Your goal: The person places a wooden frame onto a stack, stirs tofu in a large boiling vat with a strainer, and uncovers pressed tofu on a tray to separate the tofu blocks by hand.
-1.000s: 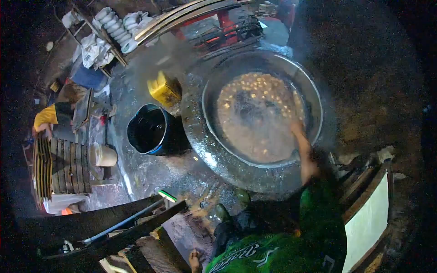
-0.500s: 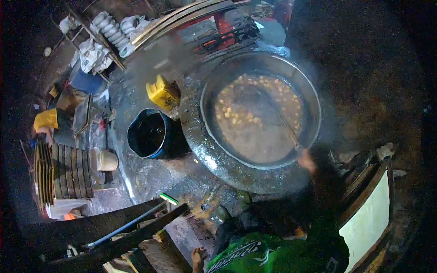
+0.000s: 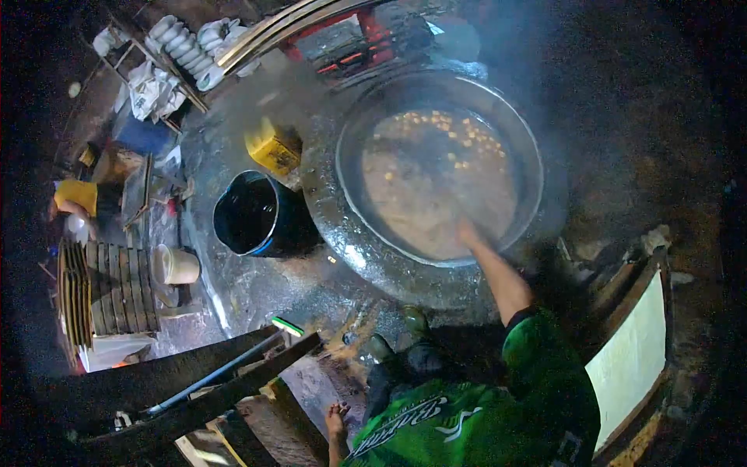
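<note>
A wide metal pan (image 3: 348,204) holds cloudy, steaming liquid with pale yellow cubes floating mostly along its far side. My right hand (image 3: 467,232), blurred by motion, reaches over the pan's near side, closed around the handle end of a long-handled skimmer. Steam and blur hide most of that skimmer. Low beside my body hangs my left hand (image 3: 337,419), its fingers loosely curled and apart, with nothing seen in them.
Left of the pan stand a dark open barrel (image 3: 247,212) and a yellow jerrycan (image 3: 274,148). A white bucket (image 3: 180,265) is beside stacked wooden racks (image 3: 120,288). A blue-handled squeegee (image 3: 222,370) leans on beams. Another person's yellow sleeve (image 3: 75,198) shows at far left.
My right hand has moved left and inward from the pan's right rim. The skimmer's handle has faded from view. The cubes have shifted toward the far side, and the steam looks thicker.
</note>
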The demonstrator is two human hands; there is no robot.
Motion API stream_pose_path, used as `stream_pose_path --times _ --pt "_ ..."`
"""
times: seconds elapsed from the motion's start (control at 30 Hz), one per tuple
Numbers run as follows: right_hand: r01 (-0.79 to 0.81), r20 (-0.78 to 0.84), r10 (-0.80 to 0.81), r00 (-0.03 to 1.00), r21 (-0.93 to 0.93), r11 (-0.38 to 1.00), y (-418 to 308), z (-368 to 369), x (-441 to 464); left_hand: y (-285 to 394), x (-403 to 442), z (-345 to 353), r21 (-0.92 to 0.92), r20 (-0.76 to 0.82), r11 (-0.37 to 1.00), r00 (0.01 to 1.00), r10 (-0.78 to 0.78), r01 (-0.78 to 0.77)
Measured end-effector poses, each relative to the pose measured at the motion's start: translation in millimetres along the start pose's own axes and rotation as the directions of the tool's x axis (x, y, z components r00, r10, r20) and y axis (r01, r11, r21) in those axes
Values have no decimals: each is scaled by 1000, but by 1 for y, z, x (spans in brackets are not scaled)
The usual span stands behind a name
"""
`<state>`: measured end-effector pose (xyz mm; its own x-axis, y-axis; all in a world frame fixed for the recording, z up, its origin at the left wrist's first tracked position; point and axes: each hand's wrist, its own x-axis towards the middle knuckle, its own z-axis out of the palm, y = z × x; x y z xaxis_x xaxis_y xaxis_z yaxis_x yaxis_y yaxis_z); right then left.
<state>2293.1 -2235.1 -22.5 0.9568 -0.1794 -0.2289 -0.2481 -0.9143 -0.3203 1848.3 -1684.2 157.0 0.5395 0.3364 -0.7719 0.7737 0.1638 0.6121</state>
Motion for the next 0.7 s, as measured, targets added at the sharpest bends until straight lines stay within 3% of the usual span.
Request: stream_pose_path --times 0.03,0.1,0.17,0.23,0.3,0.37,0.47,0.57,0.63,0.7 --pt "-104 12 104 994 20 994 6 2 -23 -5 0 1 -15 23 1000 1000 12 -12" --pt "-39 55 40 998 -16 999 18 -46 -81 -29 16 1 -97 8 976 981 -195 195" --pt "67 152 -58 987 -49 997 28 -100 -143 -25 13 12 -78 55 982 984 -168 172" --pt "40 195 -24 980 -78 996 58 -126 -191 -32 30 10 -67 142 974 968 -206 217" --pt "-20 199 42 979 -111 994 91 -140 -234 -29 38 10 -96 87 959 962 -258 266" --pt "-103 189 128 974 -139 985 116 -150 -277 -36 57 9 -210 244 973 969 -41 94" --pt "-206 173 226 959 -127 970 126 -156 -325 -1 42 21 -204 165 979 986 30 5" --pt "-211 166 206 964 16 977 96 -146 -329 15 37 35 -256 70 966 996 49 -30" --pt "-176 168 144 975 196 965 45 -141 -311 -3 50 33 -219 56 969 990 133 -117" --pt "-125 150 71 986 387 913 -19 -140 -284 -5 43 34 -204 53 976 995 86 -73"
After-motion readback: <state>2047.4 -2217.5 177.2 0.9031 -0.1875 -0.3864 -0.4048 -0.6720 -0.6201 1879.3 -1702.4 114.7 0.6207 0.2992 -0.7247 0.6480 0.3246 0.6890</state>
